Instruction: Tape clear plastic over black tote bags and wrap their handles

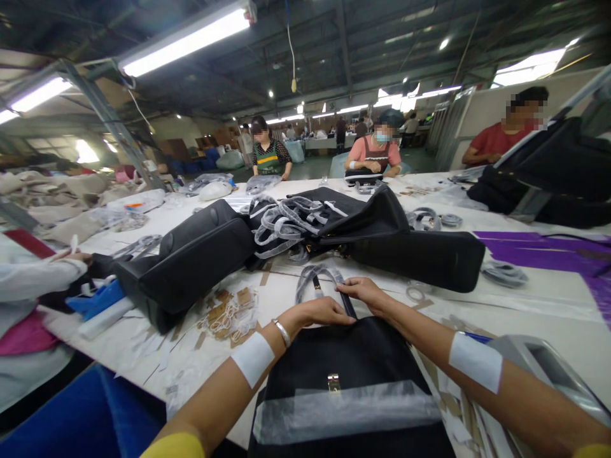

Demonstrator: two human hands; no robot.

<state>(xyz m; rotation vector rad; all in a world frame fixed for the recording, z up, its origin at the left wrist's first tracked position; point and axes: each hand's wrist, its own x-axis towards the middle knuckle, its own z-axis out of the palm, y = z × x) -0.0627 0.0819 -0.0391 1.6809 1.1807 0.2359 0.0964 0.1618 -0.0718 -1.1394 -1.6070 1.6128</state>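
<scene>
"Holding what, above the black bag [353, 353]?"

"Its strap [349, 307]: the right hand [366, 294] pinches it beyond the bag; the left hand [324, 311] has fingers closed on the bag's top edge, probably steadying it."

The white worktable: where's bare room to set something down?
The barest patch of the white worktable is at right, between the coiled strap, purple sheet and grey device. A smaller one seems to lie beyond the left black bag. The middle is crowded with wrapped straps; brown tags litter the area left of the handled bag.
</scene>
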